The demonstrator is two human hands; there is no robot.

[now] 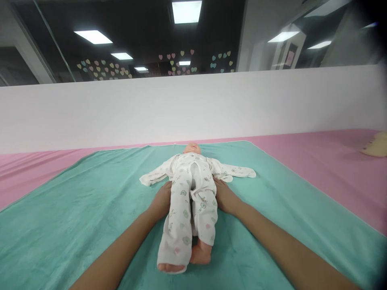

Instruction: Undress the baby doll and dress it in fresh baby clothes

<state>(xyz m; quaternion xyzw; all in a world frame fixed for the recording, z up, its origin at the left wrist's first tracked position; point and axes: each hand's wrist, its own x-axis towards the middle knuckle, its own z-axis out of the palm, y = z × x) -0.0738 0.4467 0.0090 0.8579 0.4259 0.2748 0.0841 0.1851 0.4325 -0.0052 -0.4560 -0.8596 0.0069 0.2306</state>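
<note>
Left hand (pixel 163 199), right hand (pixel 226 197) flank printed trousers (pixel 181 205) on baby doll (pixel 194 174); fingers partly hidden, cannot tell if pinching. Probably best: equal, gentle touch both sides, without twisting.

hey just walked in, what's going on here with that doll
A person's left grip and right grip are at either side of the trousers on a doll, which lies on its back on a green sheet, head at the far end. The fingers are partly hidden, so their hold is unclear. Both sleeves of its printed white shirt are spread wide. One bare foot shows; the other foot is mostly covered.
</note>
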